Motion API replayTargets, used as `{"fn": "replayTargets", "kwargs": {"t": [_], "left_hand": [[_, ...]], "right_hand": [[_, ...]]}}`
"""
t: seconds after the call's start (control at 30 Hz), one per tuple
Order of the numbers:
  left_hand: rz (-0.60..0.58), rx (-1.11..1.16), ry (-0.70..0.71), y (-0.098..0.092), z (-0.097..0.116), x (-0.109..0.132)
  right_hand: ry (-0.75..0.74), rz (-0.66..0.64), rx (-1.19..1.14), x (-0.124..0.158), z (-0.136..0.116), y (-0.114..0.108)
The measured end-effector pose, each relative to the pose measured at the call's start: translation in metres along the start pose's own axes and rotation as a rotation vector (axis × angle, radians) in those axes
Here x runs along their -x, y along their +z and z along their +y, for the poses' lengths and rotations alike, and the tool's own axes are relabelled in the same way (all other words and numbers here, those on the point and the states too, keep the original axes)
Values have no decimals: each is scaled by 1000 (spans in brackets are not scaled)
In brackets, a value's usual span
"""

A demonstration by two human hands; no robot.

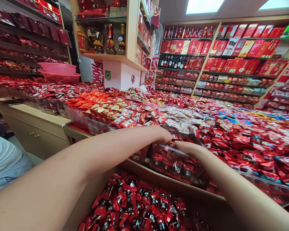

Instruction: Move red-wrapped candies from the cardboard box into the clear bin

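Note:
Both of my arms reach forward over a cardboard box into a clear plastic bin (163, 175) on the display. Red and black wrapped candies (188, 170) show through the bin's front wall. My left hand (164, 136) dips behind the bin's front edge, its fingers hidden. Beside it, my right hand (180, 148) is bent down into the same bin. Its fingers are only dimly seen through the plastic, and what they touch is unclear. Below my arms, the cardboard box (159, 173) holds many similar red and black wrapped candies (135, 205).
Neighbouring clear bins are heaped with red packets (231, 141), white packets (183, 117) and orange-red packets (91, 98). Pink baskets (59, 69) stand at the back left. A wooden cabinet (38, 128) and a person's pale clothing (4, 160) are at left. Shelves of bottles and boxes line the far wall.

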State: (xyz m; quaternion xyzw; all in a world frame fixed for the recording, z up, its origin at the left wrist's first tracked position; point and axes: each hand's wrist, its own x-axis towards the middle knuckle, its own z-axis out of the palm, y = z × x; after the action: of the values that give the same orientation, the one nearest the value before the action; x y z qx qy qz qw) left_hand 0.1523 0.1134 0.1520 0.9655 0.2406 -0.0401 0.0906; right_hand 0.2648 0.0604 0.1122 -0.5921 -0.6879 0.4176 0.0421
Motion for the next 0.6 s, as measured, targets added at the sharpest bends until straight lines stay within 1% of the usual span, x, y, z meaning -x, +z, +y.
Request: {"fn": "replayTargets", "kwargs": {"t": [0.07, 0.1, 0.17, 0.2, 0.27, 0.3, 0.33, 0.37, 0.4, 0.43, 0.47, 0.5, 0.53, 0.6], "left_hand": [[-44, -68, 38, -7, 4, 6], [-39, -97, 57, -12, 6, 9], [32, -132, 97, -21, 10, 19], [81, -141, 110, -25, 12, 25], [228, -128, 155, -31, 16, 43], [321, -105, 188, -31, 18, 54], [449, -57, 251, -28, 20, 66], [566, 1, 317, -23, 22, 79], [657, 55, 374, -15, 24, 93], [728, 106, 415, -4, 25, 105], [775, 137, 441, 10, 25, 116], [788, 162, 439, 26, 25, 126], [777, 183, 438, 44, 25, 133], [700, 209, 415, 82, 22, 141]], "right_hand": [[-12, 2, -9, -1, 2, 0], [-21, -3, -16, -1, 2, -1], [-40, -21, -37, 0, 2, -1], [-48, -33, -48, 2, 1, -2], [-59, -60, -73, 4, -2, -2], [-61, -70, -83, 5, -3, -2], [-58, -75, -88, 6, -3, -2], [-51, -72, -88, 6, -4, -1], [-42, -62, -84, 5, -3, -1], [-29, -48, -77, 4, -3, -1], [-13, -32, -69, 2, -2, -1], [2, -17, -63, 1, -1, -1], [17, -9, -61, 0, 0, 0], [48, -1, -55, -2, 0, 0]]}}
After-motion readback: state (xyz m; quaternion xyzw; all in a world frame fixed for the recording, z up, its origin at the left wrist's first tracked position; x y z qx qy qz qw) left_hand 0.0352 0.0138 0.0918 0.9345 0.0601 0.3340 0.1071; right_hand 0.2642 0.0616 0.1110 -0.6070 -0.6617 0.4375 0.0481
